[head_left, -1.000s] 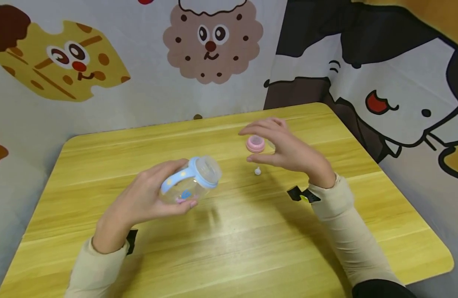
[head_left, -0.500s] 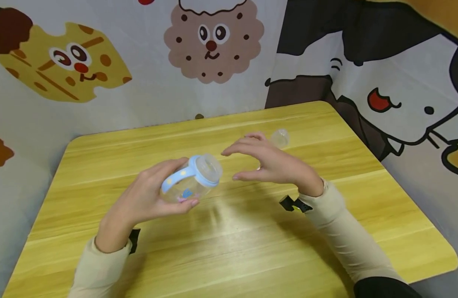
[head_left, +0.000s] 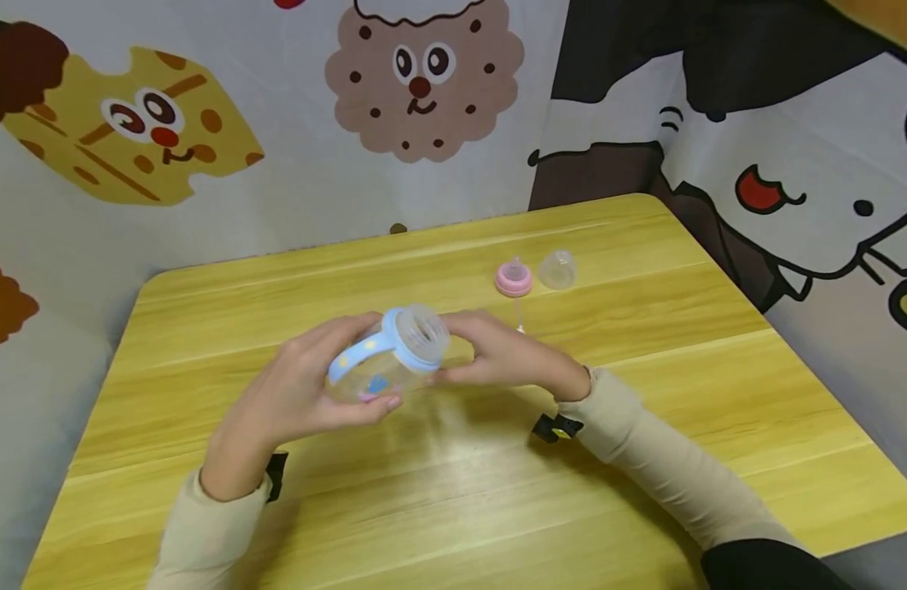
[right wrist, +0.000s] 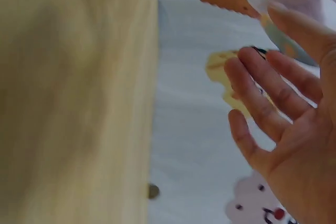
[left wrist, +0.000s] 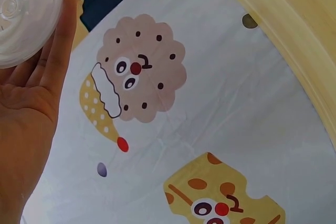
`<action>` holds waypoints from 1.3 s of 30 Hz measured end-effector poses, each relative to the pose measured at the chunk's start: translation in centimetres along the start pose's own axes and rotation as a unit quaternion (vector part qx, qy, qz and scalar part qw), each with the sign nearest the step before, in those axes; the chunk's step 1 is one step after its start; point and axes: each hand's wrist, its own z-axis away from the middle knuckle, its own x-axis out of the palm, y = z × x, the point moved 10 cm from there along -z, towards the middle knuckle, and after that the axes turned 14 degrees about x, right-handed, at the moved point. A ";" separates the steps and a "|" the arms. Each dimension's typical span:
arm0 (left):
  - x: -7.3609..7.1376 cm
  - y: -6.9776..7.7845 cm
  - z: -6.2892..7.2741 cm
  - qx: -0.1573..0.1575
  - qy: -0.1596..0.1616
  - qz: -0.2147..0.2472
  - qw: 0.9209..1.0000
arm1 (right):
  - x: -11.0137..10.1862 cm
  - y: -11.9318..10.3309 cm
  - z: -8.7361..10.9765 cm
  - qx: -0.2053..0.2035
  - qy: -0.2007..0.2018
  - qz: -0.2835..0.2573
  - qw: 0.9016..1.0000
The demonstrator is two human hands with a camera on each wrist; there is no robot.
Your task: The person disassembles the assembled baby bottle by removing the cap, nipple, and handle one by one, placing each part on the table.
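In the head view, my left hand (head_left: 294, 393) grips a clear baby bottle (head_left: 394, 377) above the table. The bottle has a light blue collar and handle with yellow dots, and its uncapped neck tilts up to the right. In the left wrist view, the bottle's clear round base (left wrist: 26, 19) lies against the fingers. My right hand (head_left: 501, 352) is at the bottle's neck side, its fingertips partly hidden behind it. The right wrist view shows that hand's fingers (right wrist: 262, 98) fairly straight and spread, with the blurred bottle near the thumb; contact is unclear.
Farther back on the yellow wood-grain table (head_left: 453, 508) stands a pink teat ring (head_left: 514, 279) with a thin straw ending in a small white tip. A clear dome cap (head_left: 558, 270) is beside it. A cartoon-printed cloth (head_left: 276, 82) hangs behind the table.
My right hand has moved left and down from over the pink teat ring to the bottle's neck, uncovering the ring and cap. My left hand keeps holding the bottle, shifted slightly right.
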 end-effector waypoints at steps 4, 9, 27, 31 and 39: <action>0.2 0.2 -0.6 0.011 0.000 0.005 1.000 | 0.9 0.3 0.1 0.017 -0.003 -0.058 0.998; 0.4 0.0 -1.1 0.015 -0.001 0.010 1.000 | 1.4 0.6 0.3 0.034 0.009 -0.100 0.994; 0.2 0.2 -0.5 -0.005 0.001 0.011 1.000 | 1.2 0.3 0.4 0.048 -0.013 -0.195 0.980; 0.0 0.3 -0.3 -0.007 0.005 0.008 1.000 | 1.2 0.0 0.3 0.043 -0.023 -0.209 0.977; -0.1 0.6 -0.3 0.004 0.012 -0.003 1.000 | 0.9 -0.2 0.4 0.043 -0.028 -0.224 0.973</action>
